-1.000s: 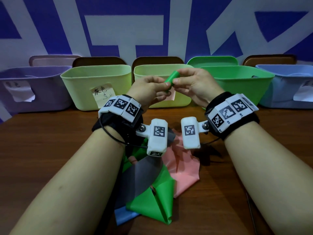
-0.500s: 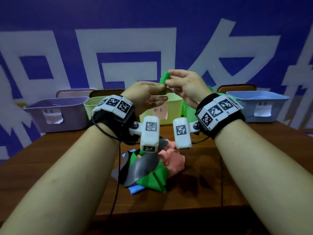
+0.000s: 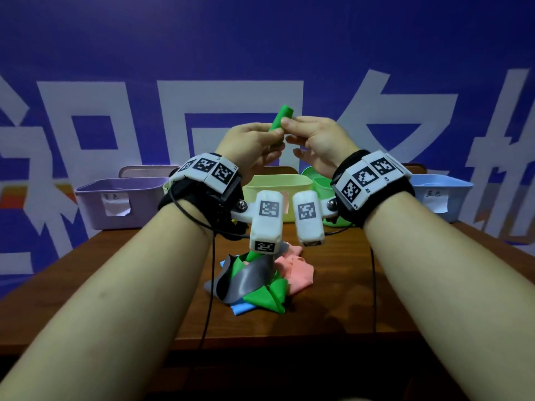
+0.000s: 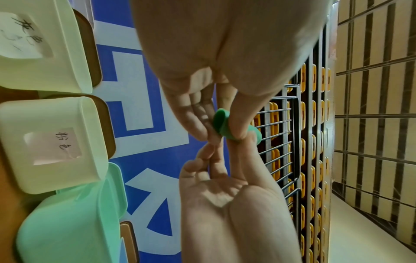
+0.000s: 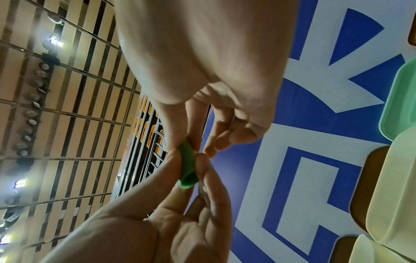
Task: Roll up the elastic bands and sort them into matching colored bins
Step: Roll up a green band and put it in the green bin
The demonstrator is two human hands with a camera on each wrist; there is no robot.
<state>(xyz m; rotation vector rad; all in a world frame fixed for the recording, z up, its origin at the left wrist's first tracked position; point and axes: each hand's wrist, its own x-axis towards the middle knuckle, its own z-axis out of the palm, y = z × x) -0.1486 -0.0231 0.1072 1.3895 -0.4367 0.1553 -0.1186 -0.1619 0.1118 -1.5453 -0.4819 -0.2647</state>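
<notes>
A tightly rolled green band (image 3: 282, 119) is held up in the air, tilted, between both hands. My left hand (image 3: 274, 135) pinches its lower part with thumb and fingers. My right hand (image 3: 287, 123) pinches it higher up. In the left wrist view the green roll (image 4: 221, 125) sits under my left thumb, with the right hand's fingers touching from below. The right wrist view shows the roll (image 5: 188, 165) squeezed between both hands' fingertips. The green bin (image 3: 315, 180) stands behind my right wrist, partly hidden.
Loose grey (image 3: 249, 277), green (image 3: 270, 295), pink (image 3: 295, 270) and blue (image 3: 241, 308) bands lie piled on the wooden table (image 3: 333, 314). Along the back stand a purple bin (image 3: 121, 204), a pale yellow bin (image 3: 278, 183) and a light blue bin (image 3: 440, 192).
Both hands have risen with the green roll, from in front of the bins to well above them. The head view has pulled back and tilted up.
</notes>
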